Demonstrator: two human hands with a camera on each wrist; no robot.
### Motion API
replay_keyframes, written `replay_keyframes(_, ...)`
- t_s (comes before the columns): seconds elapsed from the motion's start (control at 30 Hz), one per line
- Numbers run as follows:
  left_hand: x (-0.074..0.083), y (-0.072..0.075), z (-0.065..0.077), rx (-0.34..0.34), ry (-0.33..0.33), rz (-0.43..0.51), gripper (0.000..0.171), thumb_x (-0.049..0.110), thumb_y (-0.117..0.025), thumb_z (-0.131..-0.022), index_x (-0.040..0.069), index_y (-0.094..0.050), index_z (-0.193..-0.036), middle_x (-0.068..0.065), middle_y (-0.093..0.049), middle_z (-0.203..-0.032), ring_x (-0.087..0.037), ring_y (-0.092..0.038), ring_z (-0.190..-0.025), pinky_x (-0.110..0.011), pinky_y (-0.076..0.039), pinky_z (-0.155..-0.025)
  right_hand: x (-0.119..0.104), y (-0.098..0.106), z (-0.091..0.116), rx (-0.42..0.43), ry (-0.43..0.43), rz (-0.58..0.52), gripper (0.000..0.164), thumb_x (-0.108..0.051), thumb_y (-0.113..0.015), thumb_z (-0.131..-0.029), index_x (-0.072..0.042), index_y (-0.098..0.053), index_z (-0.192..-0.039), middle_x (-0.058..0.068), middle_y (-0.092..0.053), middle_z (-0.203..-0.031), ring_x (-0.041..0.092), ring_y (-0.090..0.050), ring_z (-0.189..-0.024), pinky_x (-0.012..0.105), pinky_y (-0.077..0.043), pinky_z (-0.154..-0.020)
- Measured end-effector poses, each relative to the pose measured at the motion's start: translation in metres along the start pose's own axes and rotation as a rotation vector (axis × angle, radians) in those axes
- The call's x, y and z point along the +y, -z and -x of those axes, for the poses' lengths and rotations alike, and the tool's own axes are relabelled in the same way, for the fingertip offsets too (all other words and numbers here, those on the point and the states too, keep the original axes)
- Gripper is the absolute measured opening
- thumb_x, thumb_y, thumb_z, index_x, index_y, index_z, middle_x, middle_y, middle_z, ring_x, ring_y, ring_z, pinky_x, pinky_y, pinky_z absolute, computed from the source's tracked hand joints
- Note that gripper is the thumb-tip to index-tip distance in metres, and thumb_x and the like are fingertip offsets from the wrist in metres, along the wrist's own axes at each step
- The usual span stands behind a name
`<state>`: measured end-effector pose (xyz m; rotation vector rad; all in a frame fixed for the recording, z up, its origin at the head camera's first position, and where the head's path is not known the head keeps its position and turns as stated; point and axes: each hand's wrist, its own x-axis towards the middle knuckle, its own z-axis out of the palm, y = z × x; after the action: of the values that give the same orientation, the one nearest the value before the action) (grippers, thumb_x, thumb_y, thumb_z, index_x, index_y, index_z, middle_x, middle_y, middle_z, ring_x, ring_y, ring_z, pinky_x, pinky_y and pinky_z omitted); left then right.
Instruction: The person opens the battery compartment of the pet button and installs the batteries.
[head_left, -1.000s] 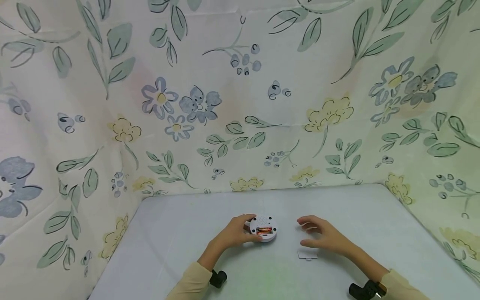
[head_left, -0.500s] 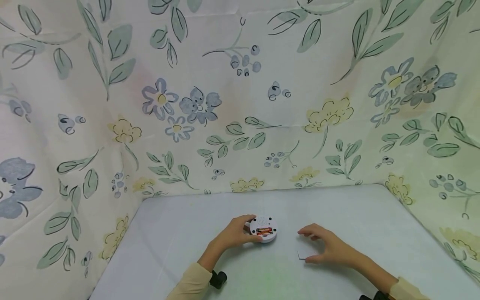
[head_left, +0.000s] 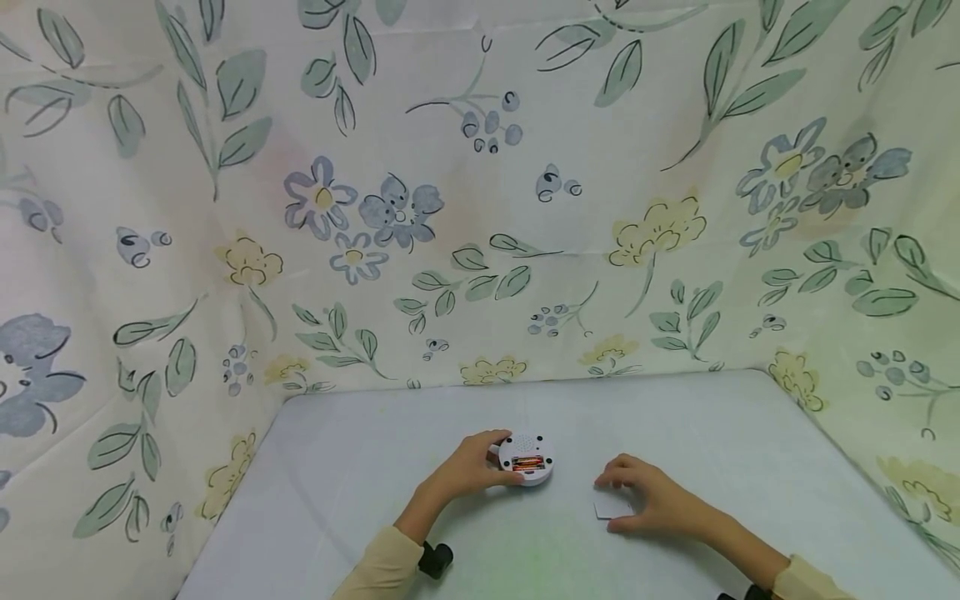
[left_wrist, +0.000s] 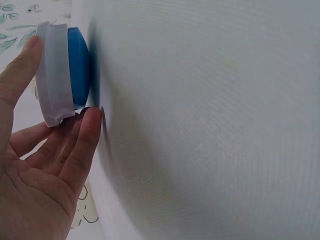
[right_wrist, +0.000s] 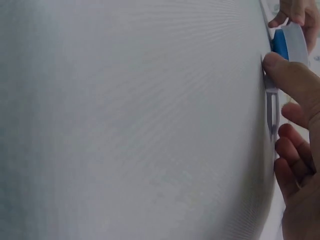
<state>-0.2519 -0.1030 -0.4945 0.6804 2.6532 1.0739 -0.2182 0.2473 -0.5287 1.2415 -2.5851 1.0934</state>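
A round white battery-powered device (head_left: 526, 448) lies with its battery side up, showing small holes, black dots and orange batteries (head_left: 528, 463) in a bare compartment. Its lower part (left_wrist: 79, 67) is blue in the left wrist view. My left hand (head_left: 471, 467) grips its left side, thumb at the near rim and fingers at the far rim. A thin white battery cover (head_left: 611, 507) lies flat on the table to the right. My right hand (head_left: 656, 500) is over it, thumb by its near edge and fingers bent above; no firm pinch shows. The hand hides part of the cover.
The white-covered table (head_left: 390, 433) extends around both hands. Behind and along its sides hangs a floral cloth (head_left: 480, 208). A black wrist camera (head_left: 435, 560) sits on the left wrist; another (head_left: 750, 593) shows partly at the bottom edge.
My right hand has come down and toward the near side over the battery cover, and its fingers have drawn closer to the thumb. My left hand and the device have stayed put.
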Motion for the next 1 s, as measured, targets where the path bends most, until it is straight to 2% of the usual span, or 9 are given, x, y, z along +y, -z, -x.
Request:
replay_keyframes(0.1,0.0,-0.001,0.0,0.002,0.001,-0.007,0.081,0.043,-0.084,-0.085,0.004,-0.051,-0.148,-0.007,-0.058,-0.137,-0.017,-0.062,-0.105,-0.034,-0.052,-0.088,-0.001,-0.001,-0.001,-0.007,0.015,0.005,0.028,-0.033,-0.086,-0.084,-0.025,-0.072,-0.107,-0.007,-0.058,-0.111,0.014,-0.056,-0.1,0.032,-0.049,-0.086)
replay_keyframes(0.2,0.0,-0.001,0.0,0.002,0.004,-0.007,0.081,0.043,-0.084,-0.085,0.004,-0.051,-0.148,-0.007,-0.059,-0.136,-0.017,-0.062,-0.105,-0.034,-0.052,-0.088,-0.001,-0.002,-0.001,-0.008,0.03,0.004,0.022,-0.03,-0.086,-0.085,-0.027,-0.072,-0.103,-0.008,-0.059,-0.11,0.014,-0.056,-0.1,0.032,-0.049,-0.087)
replay_keyframes(0.5,0.0,0.0,0.0,0.001,0.0,-0.014,0.081,0.044,-0.083,-0.085,0.005,-0.05,-0.148,-0.008,-0.058,-0.138,-0.017,-0.062,-0.105,-0.035,-0.052,-0.088,-0.001,0.0,-0.001,-0.018,0.053,-0.038,0.021,-0.025,-0.085,-0.086,-0.023,-0.071,-0.101,-0.006,-0.061,-0.109,0.013,-0.058,-0.098,0.03,-0.049,-0.086)
replay_keyframes(0.7,0.002,0.001,0.0,-0.001,-0.012,-0.011,0.08,0.042,-0.083,-0.086,0.004,-0.05,-0.148,-0.009,-0.057,-0.139,-0.018,-0.062,-0.106,-0.034,-0.052,-0.089,0.001,0.001,-0.003,-0.025,0.037,-0.059,0.023,-0.024,-0.086,-0.085,-0.022,-0.07,-0.101,-0.006,-0.062,-0.108,0.011,-0.058,-0.097,0.03,-0.05,-0.084)
replay_keyframes(1.0,0.004,0.001,0.0,-0.004,-0.003,-0.01,0.081,0.042,-0.083,-0.086,0.004,-0.05,-0.148,-0.008,-0.058,-0.138,-0.017,-0.061,-0.105,-0.033,-0.052,-0.087,0.001,0.006,-0.01,-0.012,-0.01,-0.071,0.023,-0.022,-0.086,-0.085,-0.023,-0.069,-0.102,-0.008,-0.062,-0.105,0.013,-0.058,-0.089,0.029,-0.051,-0.076)
